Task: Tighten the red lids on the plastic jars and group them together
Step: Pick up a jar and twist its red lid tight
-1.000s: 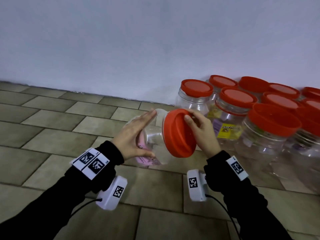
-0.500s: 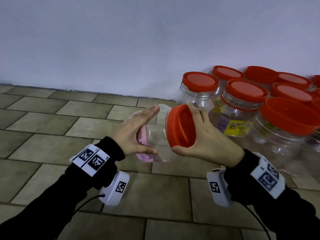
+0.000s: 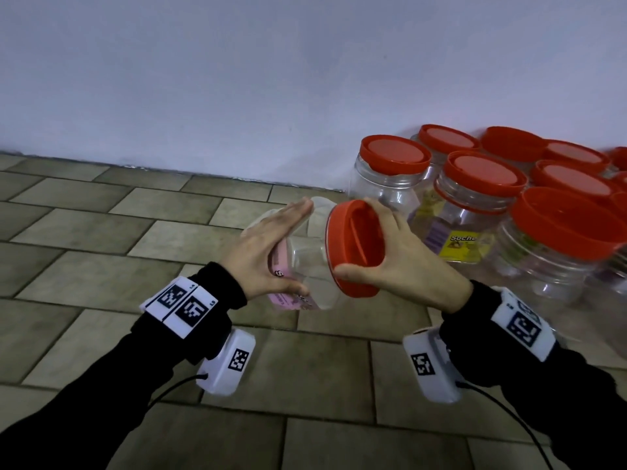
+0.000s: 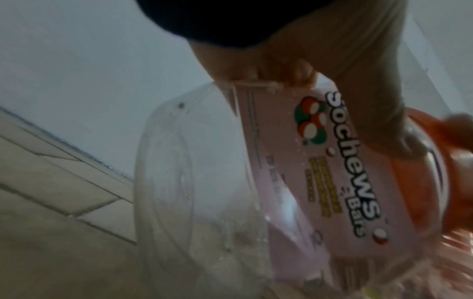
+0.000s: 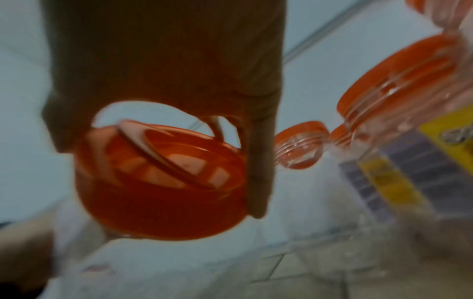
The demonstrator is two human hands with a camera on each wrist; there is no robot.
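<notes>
grey-brown tiled floor point(image 3: 101, 286) runs to a pale wall point(image 3: 237, 69). my right hand point(image 3: 400, 262) has thumb and fingers curled round the rim of the round red plastic lid point(image 3: 354, 247). my left hand point(image 3: 261, 252) clasps the clear plastic jar with a pink label point(image 3: 305, 266), fingers straight and together, thumb underneath. the jar lies sideways in mid-air between my hands. a cluster of red-lidded clear jars point(image 3: 481, 198) stands upright by the wall, just right.

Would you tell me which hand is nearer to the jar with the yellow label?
Right. The right hand grips the lid just beside the yellow-label jar; the left hand is farther left.
</notes>
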